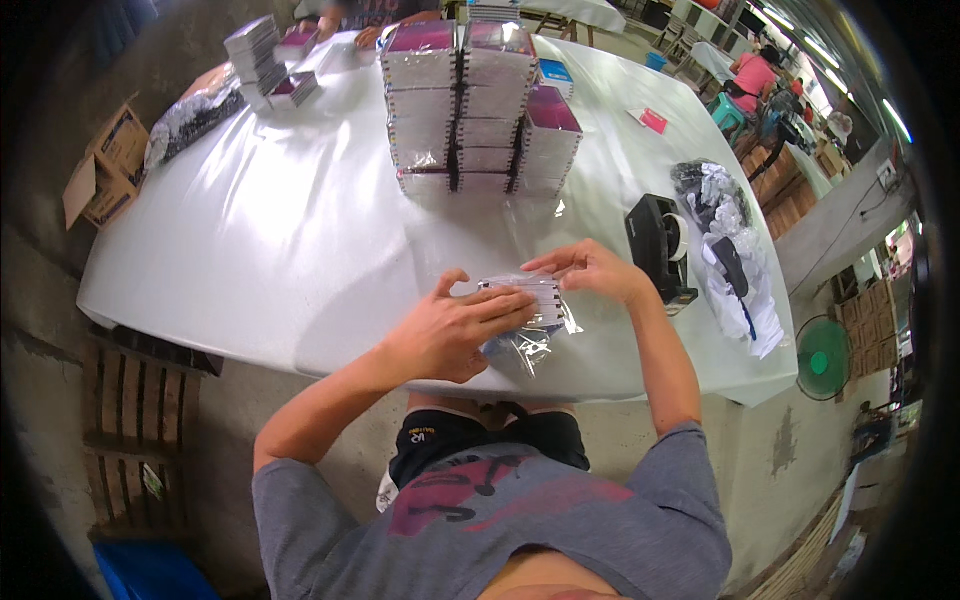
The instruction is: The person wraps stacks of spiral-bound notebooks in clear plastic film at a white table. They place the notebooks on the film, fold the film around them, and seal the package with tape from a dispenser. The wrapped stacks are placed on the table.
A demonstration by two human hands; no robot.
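Note:
A small stack of thin white-edged booklets lies in clear plastic wrap near the front edge of the table. My left hand rests on the stack from the left, its fingers stretched out flat across it. From the right, my right hand reaches to the far right corner of the stack. Its index finger extends along the far edge and the thumb is apart from it. Whether it catches a bit of the clear plastic is too small to tell. Loose plastic sticks out crumpled on the near side.
Tall wrapped piles of purple-covered booklets stand beyond my hands. A black tape dispenser and crumpled plastic bags lie to the right. Smaller piles stand far left, near a co-worker's hands. A green fan stands past the table's right edge.

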